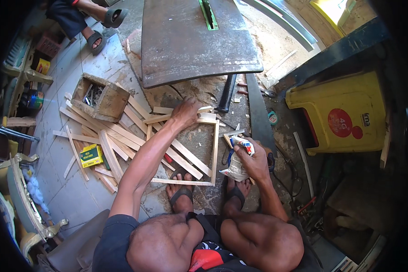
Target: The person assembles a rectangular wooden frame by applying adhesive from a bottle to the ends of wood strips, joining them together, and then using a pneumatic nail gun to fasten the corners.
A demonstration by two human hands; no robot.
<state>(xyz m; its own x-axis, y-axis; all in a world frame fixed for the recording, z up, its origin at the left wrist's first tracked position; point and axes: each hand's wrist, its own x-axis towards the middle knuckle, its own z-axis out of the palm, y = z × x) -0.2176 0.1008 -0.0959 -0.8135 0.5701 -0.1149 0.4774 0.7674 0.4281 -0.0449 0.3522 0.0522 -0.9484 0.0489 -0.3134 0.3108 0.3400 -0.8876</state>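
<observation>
The hands are well apart: the left hand (186, 112) rests bent-fingered on the far edge of a rectangular wooden frame (215, 154), though I cannot tell whether it grips or only presses; the right hand (253, 159) is clamped around a soft white plastic pouch (235, 169). The frame lies on the floor in front of the feet, its near bar close to the toes. A bump from a foot (182, 199) could skew its thin corners. Squeezing the pouch too hard could spill its contents. Loose wooden slats (109, 154) crowd the frame's left side and could snag it; the handsaw (258, 113), just beyond the right hand, could nick a careless reach.
</observation>
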